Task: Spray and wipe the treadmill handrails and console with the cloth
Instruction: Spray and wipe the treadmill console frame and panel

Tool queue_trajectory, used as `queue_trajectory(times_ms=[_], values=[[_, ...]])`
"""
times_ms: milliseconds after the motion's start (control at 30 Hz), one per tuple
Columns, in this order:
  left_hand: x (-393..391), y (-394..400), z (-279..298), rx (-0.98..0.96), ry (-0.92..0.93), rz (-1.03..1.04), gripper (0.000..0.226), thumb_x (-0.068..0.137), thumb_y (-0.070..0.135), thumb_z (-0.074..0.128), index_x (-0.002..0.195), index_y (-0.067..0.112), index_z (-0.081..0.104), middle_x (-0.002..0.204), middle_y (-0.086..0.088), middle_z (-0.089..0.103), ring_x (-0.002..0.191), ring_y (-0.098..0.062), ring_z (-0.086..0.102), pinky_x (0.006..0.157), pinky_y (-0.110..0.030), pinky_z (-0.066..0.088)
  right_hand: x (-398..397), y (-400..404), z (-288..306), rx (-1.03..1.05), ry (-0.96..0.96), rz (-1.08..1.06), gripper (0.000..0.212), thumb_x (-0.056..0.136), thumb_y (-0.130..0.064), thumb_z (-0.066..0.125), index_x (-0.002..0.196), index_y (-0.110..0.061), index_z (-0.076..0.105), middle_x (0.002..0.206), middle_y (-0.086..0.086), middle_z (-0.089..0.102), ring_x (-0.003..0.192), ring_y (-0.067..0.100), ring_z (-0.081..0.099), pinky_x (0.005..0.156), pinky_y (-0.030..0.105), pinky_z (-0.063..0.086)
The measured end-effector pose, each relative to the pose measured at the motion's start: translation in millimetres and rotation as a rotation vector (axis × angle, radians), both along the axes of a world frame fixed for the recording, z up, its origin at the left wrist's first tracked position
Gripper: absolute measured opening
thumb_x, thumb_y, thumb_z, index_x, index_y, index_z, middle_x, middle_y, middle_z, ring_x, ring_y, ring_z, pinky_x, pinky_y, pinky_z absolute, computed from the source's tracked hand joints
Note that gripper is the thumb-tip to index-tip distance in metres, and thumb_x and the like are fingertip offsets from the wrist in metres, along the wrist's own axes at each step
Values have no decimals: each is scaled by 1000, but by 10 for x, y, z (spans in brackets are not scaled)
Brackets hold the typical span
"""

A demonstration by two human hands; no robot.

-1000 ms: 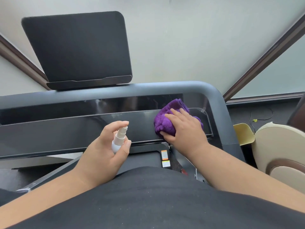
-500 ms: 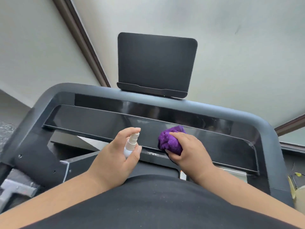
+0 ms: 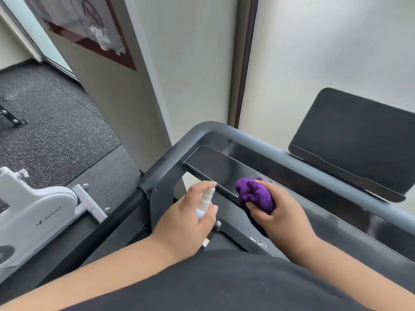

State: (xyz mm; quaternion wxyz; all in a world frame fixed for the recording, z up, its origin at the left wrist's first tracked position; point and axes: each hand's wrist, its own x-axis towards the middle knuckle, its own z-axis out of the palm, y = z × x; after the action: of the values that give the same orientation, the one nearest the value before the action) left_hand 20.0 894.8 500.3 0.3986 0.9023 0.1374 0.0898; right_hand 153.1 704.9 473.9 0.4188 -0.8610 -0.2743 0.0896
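Head view: the left hand (image 3: 186, 223) is curled round a small white spray bottle (image 3: 204, 204), forefinger on top of the nozzle, which points up and away toward the glossy black console (image 3: 215, 167). The bottle's long axis runs steeply up from the palm. A faint mist hangs near the console's far left corner. Just right of that grip, the right hand (image 3: 278, 212) clutches a bunched purple cloth (image 3: 254, 194) against the console's near edge. The grey handrail (image 3: 170, 158) bends round the left corner beyond the bottle; left of it lies open speckled floor (image 3: 56, 122).
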Motion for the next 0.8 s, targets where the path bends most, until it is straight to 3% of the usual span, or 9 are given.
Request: queue_trajectory(times_ms=[167,267,467,600,700,800], values=[[-204,689,-99,-8,8,121,46,95,34,54,125,57,28,87,18,59,80,-5,57,70,-20,46,-51,784,-33,-29,25,74,38,81,-38,72,115,-49,59,110,-56,45,108,-20,46,85,-1,31],[-291,989,-155,-16,43,146,45,94,37,53,126,57,28,92,16,60,78,-10,58,74,-32,50,-83,1158,-76,-38,51,77,36,81,-41,71,112,-52,57,108,-54,48,108,-20,47,85,2,32],[-363,1365,-320,-66,48,190,47,94,34,54,121,62,27,94,17,60,83,-2,57,63,-8,42,-28,1552,-82,-70,57,89,37,81,-40,70,108,-58,51,105,-48,53,107,-16,50,85,3,33],[-291,1443,-369,-101,38,212,47,93,34,55,121,61,29,90,17,61,80,-2,58,62,-8,41,271,1695,74,-43,13,84,33,82,-34,70,105,-55,57,101,-36,62,99,-11,57,82,7,40],[-211,1488,-383,-110,22,230,49,92,33,57,120,62,30,90,15,62,79,-7,59,68,-21,49,698,1850,186,27,-22,-5,36,84,-34,69,117,-44,60,108,-27,64,101,-4,58,88,15,41],[-141,1498,-370,-113,-7,293,54,91,32,58,114,71,29,89,13,62,81,-8,58,65,-15,46,1169,2019,288,65,-61,-63,36,86,-35,67,120,-42,58,114,-24,62,107,1,57,92,16,39]])
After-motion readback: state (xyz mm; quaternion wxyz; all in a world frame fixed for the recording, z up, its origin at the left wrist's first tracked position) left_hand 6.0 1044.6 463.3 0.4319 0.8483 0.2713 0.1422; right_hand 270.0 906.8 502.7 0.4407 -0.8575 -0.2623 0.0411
